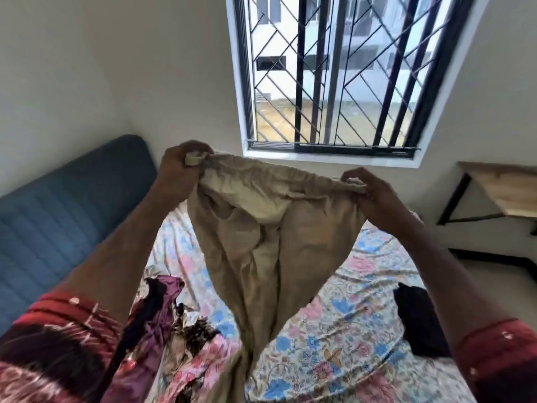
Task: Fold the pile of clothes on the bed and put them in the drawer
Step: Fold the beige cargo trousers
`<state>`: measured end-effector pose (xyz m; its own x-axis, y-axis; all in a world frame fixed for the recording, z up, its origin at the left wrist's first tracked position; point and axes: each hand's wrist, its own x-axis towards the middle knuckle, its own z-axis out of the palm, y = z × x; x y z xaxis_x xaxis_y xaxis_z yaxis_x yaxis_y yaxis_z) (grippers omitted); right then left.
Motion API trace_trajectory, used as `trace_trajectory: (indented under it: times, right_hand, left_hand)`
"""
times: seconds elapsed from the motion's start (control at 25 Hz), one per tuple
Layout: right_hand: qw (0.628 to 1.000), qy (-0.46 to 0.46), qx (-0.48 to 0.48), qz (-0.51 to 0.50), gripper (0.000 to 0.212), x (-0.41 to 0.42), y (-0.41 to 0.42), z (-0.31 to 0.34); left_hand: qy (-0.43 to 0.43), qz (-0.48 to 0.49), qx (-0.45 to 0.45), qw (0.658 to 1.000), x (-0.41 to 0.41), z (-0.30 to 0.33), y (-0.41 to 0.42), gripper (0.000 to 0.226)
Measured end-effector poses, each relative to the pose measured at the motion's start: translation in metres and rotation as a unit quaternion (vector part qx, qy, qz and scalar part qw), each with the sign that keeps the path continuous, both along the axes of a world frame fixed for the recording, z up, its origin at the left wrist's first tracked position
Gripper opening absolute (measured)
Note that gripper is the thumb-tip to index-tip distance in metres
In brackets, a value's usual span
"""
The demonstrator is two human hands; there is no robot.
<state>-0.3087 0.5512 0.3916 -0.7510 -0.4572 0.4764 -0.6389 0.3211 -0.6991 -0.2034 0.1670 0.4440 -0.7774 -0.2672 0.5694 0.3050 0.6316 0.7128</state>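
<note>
Both arms are raised over the bed (334,330), and between them hang beige trousers (261,242), held up by the waistband. The left hand (180,170) has its fingers curled tight around a bunched corner of the band, a wad of cloth poking out between thumb and knuckles. The right hand (374,193) pinches the opposite end of the band, fingertips pressed onto the gathered hem. The band sags a little between the two grips, and its pale lining shows on the inside. The legs drop together in one long twisted fall, their lower part reaching the floral sheet at the near edge of the view. To the left of them, on the sheet, lies the pile (174,330) of unfolded clothes: purple, dark and flowered fabric tangled together, touching the trousers low down. On the right side of the bed sits a black folded garment (418,321), well apart from the pile, partly hidden behind the right forearm. A blue headboard (58,205) stands at the left, a barred window (334,77) is straight ahead, and a wooden table (502,187) stands by the wall on the right.
</note>
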Motion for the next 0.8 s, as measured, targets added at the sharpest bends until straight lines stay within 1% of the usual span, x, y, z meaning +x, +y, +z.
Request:
trace_trajectory:
  times: [0.04,0.12,0.2,0.24,0.28,0.32,0.4,0.44,0.48,0.52,0.6,0.64,0.72,0.76,0.8]
  right_hand:
    - [1.0,0.021,0.019,-0.004,0.035,0.001,0.005,0.013]
    - [0.994,0.038,0.104,-0.005,0.037,0.003,0.015,0.021]
    - [0.977,0.015,0.212,-0.018,0.041,0.004,0.023,0.007]
    - [0.968,0.009,0.249,-0.018,0.043,0.007,0.027,-0.003]
    - [0.966,0.019,0.256,-0.021,0.045,0.009,0.03,-0.013]
    - [0.969,0.039,0.24,-0.027,0.044,0.012,0.035,-0.021]
    - [0.977,0.093,0.178,-0.066,0.036,0.017,0.047,-0.032]
    - [0.976,0.118,0.163,-0.083,0.031,0.018,0.051,-0.037]
    - [0.973,0.126,0.175,-0.08,0.028,0.017,0.054,-0.039]
    - [0.968,0.11,0.212,-0.071,0.023,0.016,0.054,-0.042]
    - [0.953,0.08,0.284,-0.067,0.018,0.012,0.054,-0.049]
    - [0.951,0.076,0.288,-0.086,0.019,0.01,0.053,-0.051]
    - [0.951,0.092,0.253,-0.153,0.031,0.007,0.048,-0.041]
    - [0.946,0.113,0.24,-0.188,0.037,0.005,0.043,-0.029]
    - [0.939,0.14,0.23,-0.212,0.038,0.001,0.037,-0.015]
  left_hand:
    - [-0.015,-0.003,-0.024,1.0,0.0,-0.003,-0.003,0.04]
    - [-0.065,-0.006,-0.083,0.994,0.002,-0.018,-0.009,0.042]
    - [-0.122,-0.011,-0.156,0.98,0.007,-0.04,-0.01,0.036]
    - [-0.14,-0.022,-0.195,0.97,0.01,-0.052,-0.007,0.032]
    - [-0.148,-0.036,-0.225,0.962,0.012,-0.063,-0.003,0.03]
    - [-0.151,-0.048,-0.244,0.957,0.015,-0.071,0.001,0.03]
    - [-0.159,-0.063,-0.226,0.959,0.019,-0.081,0.003,0.032]
    - [-0.164,-0.064,-0.212,0.961,0.021,-0.085,0.001,0.034]
    - [-0.18,-0.068,-0.219,0.957,0.024,-0.088,-0.001,0.036]
    - [-0.206,-0.08,-0.238,0.946,0.028,-0.092,-0.003,0.036]
    - [-0.252,-0.102,-0.267,0.924,0.034,-0.102,-0.007,0.019]
    - [-0.255,-0.1,-0.276,0.922,0.036,-0.102,-0.01,0.015]
    - [-0.207,-0.07,-0.282,0.934,0.033,-0.089,-0.017,0.011]
    - [-0.17,-0.057,-0.281,0.943,0.028,-0.076,-0.021,0.011]
    - [-0.135,-0.05,-0.285,0.948,0.024,-0.057,-0.023,0.015]
